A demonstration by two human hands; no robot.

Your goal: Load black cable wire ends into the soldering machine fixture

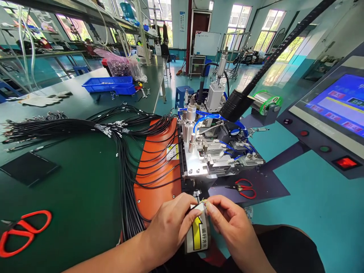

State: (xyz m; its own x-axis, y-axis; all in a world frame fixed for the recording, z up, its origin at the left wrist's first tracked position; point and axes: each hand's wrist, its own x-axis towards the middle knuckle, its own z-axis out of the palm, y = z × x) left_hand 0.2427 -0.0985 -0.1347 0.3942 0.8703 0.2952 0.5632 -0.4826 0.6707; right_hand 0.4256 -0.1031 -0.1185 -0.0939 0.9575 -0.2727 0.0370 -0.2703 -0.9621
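Right at the near edge of the worktop [71, 189], both hands meet over a small wire end [203, 200]. The left hand [170, 227] and the right hand [230, 223] each have thumb and forefinger pressed together, pinching that tiny yellowish tip between them; it is too small to say more about it. It lies between the two sets of fingers, about equally near to both, just above a white label with a yellow arrow [197, 235] on the front of the machine.

Straight beyond the fingertips, close by, stands the metal fixture [210, 155] with its blue air hoses, lit brightly from above. The way from the wire end to the fixture runs directly away from the person, with little open room between. Small red-handled cutters [245, 188] lie just to the right of that path.

To the left, an orange mat [159, 182] carries a thick bundle of black cables [125, 170], whose long axis runs from the near edge toward the far left. Red scissors [24, 231] rest at the near left corner. Farther off sit a blue tray [109, 84] and, at the right, a control screen [338, 104].
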